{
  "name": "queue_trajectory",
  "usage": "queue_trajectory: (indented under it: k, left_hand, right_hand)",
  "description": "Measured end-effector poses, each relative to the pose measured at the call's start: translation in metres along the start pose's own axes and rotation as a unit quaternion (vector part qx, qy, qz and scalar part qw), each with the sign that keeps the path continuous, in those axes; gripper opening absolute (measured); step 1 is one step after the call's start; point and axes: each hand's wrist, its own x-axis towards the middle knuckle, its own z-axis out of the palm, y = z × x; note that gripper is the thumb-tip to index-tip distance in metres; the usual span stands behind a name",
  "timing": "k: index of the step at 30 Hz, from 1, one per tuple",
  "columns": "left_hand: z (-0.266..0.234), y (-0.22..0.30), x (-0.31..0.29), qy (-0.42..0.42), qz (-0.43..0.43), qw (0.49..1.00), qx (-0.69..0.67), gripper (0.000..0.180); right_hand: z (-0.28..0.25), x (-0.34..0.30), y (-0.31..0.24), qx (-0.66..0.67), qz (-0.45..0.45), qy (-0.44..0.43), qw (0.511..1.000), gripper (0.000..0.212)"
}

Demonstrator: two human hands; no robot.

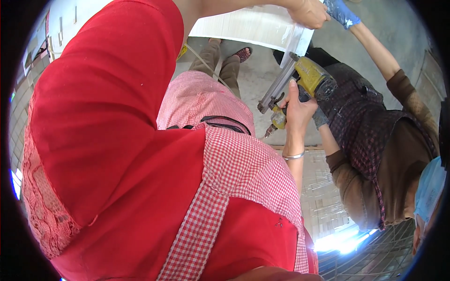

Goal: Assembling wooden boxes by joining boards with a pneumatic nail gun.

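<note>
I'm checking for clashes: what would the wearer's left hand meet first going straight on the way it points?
Probably the co-worker's blue-gloved hand, just beyond the left hand; whether they touch is unclear.

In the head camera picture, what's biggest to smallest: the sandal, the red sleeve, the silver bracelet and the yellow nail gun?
Red sleeve, closest to the camera
Yellow nail gun
Sandal and silver bracelet: too alike to rank

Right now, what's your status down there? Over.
Right fingers around yellow nail gun. Left fingers at pale panel. Co-worker's blue glove close beside them.
</note>
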Motion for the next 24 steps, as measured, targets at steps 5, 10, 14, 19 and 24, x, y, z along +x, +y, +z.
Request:
queue_trajectory:
  k: [5,10,14,19,24]
  left_hand:
    - [0.005,-0.013,-0.001,0.023,0.055,0.998,0.003,0.011]
    - [0.009,-0.016,0.001,0.041,0.078,0.996,-0.015,0.014]
    - [0.009,-0.018,0.001,0.038,0.081,0.996,-0.011,0.014]
    - [0.007,-0.017,0.001,0.035,0.081,0.996,-0.012,0.014]
    - [0.005,-0.013,-0.003,0.026,0.057,0.998,-0.032,0.011]
  right_hand:
    - [0.0,0.0,-0.003,-0.018,0.013,0.003,1.0,0.038]
    - [0.0,0.003,-0.004,-0.041,0.019,0.002,0.999,0.035]
    - [-0.001,0.006,-0.004,-0.051,0.026,0.0,0.998,0.034]
    - [-0.002,0.006,-0.01,-0.031,0.023,-0.001,0.999,0.035]
    - [0.001,0.017,-0.021,-0.006,-0.007,0.003,1.0,0.028]
